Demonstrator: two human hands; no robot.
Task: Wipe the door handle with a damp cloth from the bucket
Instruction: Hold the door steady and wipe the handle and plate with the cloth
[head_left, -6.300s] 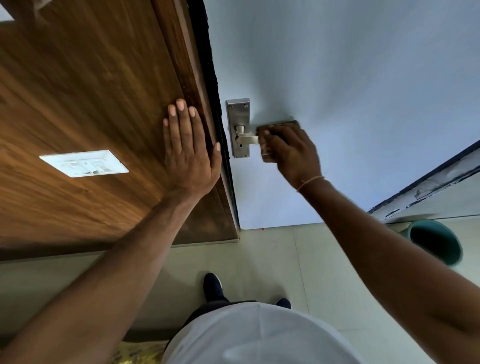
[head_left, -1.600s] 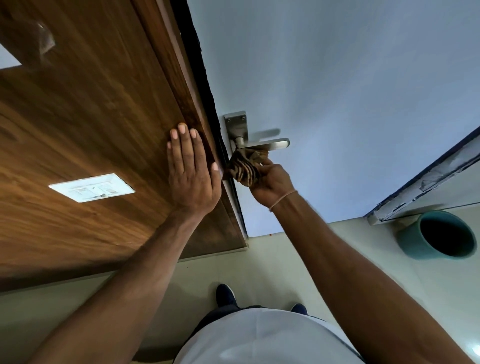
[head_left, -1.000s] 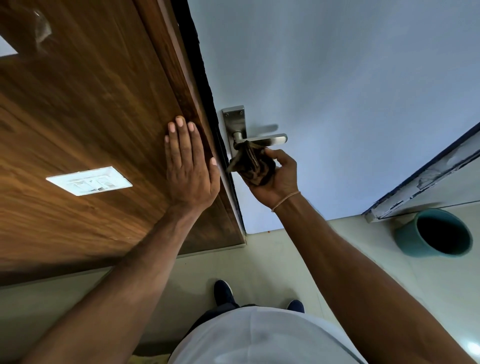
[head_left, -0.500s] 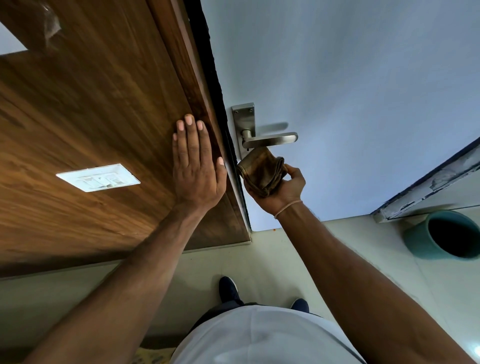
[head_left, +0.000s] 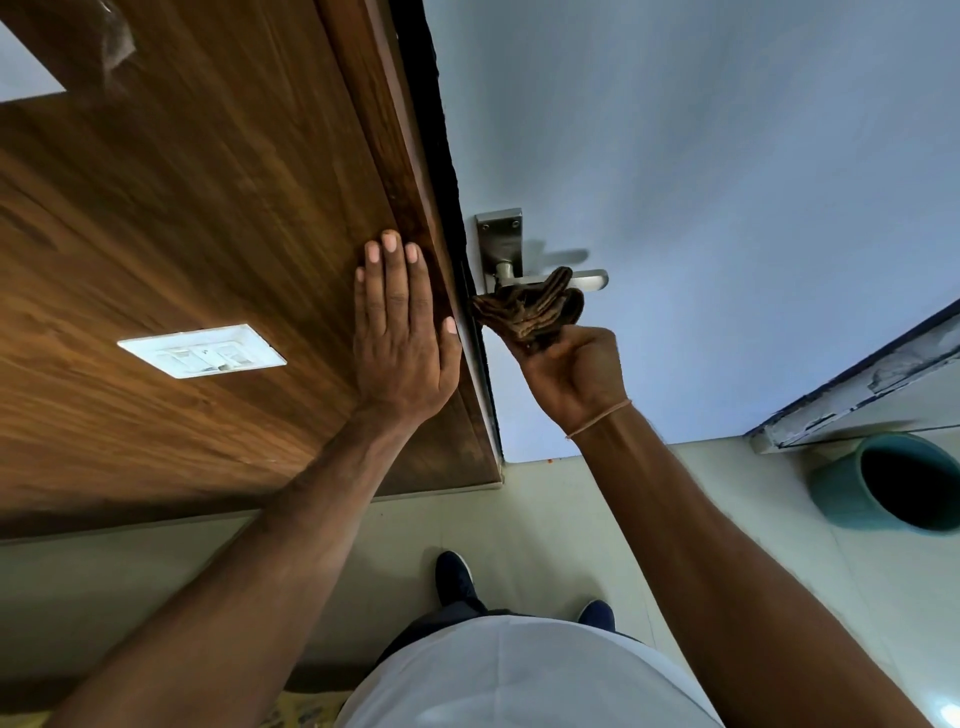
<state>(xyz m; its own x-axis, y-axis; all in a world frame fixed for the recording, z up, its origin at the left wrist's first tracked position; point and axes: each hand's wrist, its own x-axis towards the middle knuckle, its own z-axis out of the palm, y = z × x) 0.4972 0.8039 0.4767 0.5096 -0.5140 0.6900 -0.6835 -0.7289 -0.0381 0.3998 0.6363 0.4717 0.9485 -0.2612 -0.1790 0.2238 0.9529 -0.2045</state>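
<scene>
left hand (head_left: 402, 338): flat on wood panel (head_left: 208, 234), fingers released | right hand (head_left: 571, 374): grasping brown cloth (head_left: 530, 312) against underside of door handle (head_left: 545, 280) | teal bucket (head_left: 893, 488): far right on floor

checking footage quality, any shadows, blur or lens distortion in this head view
Head view: the door handle casts a soft shadow up and to the right on the pale door; strong wide-angle distortion tilts the wood panel and stretches both forearms; the wood grain and switch plate look slightly smeared; a small bright glare spot sits on the floor at bottom right.
</scene>
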